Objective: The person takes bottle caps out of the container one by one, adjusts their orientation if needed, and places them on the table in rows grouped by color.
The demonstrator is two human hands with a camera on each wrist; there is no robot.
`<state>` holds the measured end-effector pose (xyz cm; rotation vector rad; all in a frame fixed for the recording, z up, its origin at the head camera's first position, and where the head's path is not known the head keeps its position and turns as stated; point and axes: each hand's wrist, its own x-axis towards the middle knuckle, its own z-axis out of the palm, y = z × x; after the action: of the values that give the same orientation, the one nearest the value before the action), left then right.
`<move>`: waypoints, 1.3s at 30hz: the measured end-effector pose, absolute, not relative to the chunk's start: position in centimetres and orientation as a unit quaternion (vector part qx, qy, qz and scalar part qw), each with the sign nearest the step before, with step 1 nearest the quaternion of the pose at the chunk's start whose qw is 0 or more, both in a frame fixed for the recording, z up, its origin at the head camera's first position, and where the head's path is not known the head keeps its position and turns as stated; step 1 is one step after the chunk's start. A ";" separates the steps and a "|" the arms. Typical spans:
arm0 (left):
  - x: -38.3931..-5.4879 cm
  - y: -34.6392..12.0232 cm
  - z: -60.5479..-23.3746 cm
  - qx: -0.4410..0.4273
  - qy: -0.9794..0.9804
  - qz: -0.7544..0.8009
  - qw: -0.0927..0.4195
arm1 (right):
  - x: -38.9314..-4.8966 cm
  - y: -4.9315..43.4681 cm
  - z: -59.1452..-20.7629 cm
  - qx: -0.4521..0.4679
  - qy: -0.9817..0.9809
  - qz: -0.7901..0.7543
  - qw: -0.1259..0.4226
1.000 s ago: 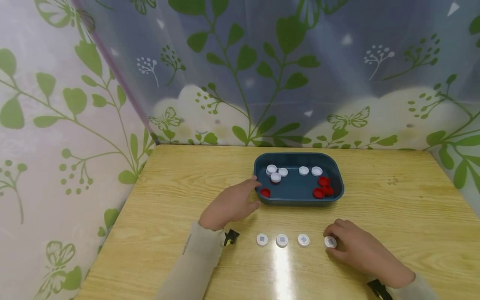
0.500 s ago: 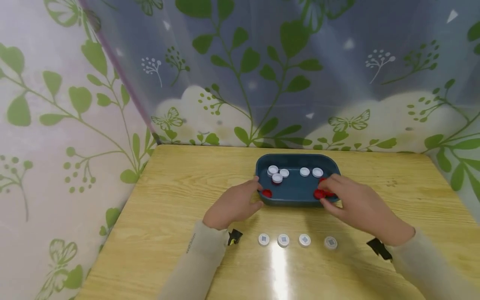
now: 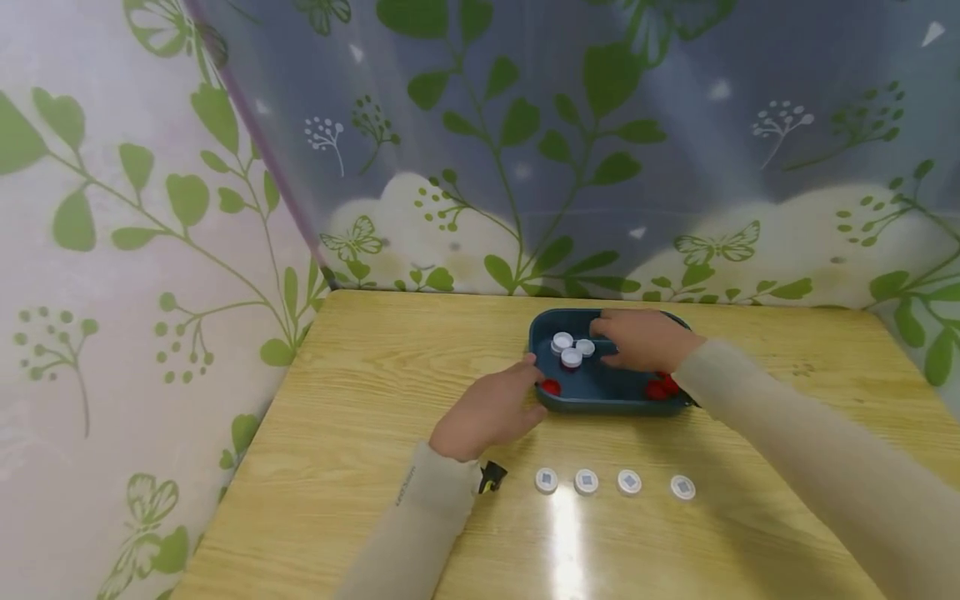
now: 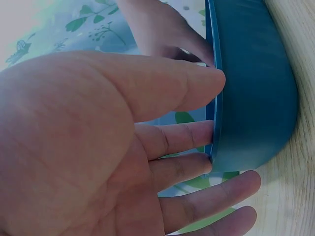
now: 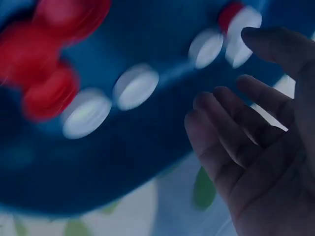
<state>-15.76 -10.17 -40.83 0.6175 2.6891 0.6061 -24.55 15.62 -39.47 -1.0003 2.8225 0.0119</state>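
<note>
Head view: leaf-printed curtains behind a pale wooden table [image 3: 375, 467]; dark blue tray [image 3: 600, 402] at mid-table, white bottle caps [image 3: 572, 348] bunched at its left end, red caps [image 3: 662, 387] at its right, one more red cap [image 3: 551, 387] by the left wall; four white caps in a row [image 3: 613, 483] on the table nearer the person, well apart from the tray; left hand [image 3: 491, 408] against the tray's left wall, steadying it; right hand [image 3: 637, 337] inside the tray, over the white caps there.

Left wrist view: left hand [image 4: 98, 147] open, fingers straight, fingertips [image 4: 209, 81] pressed to the tray's rim [image 4: 216, 98]; nothing held.

Right wrist view, blurred: right hand [image 5: 266, 147] spread, fingers relaxed, empty, hovering just above white caps [image 5: 135, 86] on the tray floor.

Judged step: reaching for one more white cap; next move calls for a fingertip pinch on a single cap, clear of its neighbours, tray held firm meanwhile.
</note>
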 end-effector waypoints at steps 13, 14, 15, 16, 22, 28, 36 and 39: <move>-15.5 -10.3 -40.5 0.240 0.939 0.199 0.142 | -24.9 11.5 -41.5 -0.411 0.910 0.005 0.056; -15.5 -10.3 -40.5 0.241 0.939 0.199 0.140 | -24.9 11.6 -41.5 -0.412 0.909 0.005 0.060; -15.4 -10.2 -40.4 0.243 0.939 0.200 0.140 | -25.0 11.6 -41.5 -0.412 0.909 0.007 0.065; -15.4 -10.2 -40.4 0.244 0.938 0.202 0.141 | -25.0 11.7 -41.4 -0.410 0.909 0.004 0.072; -15.5 -10.2 -40.2 0.231 0.938 0.206 0.153 | -24.9 12.9 -39.7 -0.363 0.926 -0.020 0.103; -15.8 -10.0 -40.3 0.227 0.939 0.203 0.157 | -19.5 16.3 -36.3 -0.374 0.924 -0.068 -0.032; -15.8 -10.4 -40.2 0.213 0.942 0.200 0.167 | -9.7 19.9 -38.4 -0.355 0.897 -0.226 -0.134; -15.9 -10.2 -40.4 0.216 0.941 0.203 0.164 | -7.9 21.2 -39.8 -0.293 0.919 -0.239 -0.114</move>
<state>-15.87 -10.15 -40.37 0.6143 2.6819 0.5793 -7.93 21.24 -39.78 -0.9930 3.1170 -0.8116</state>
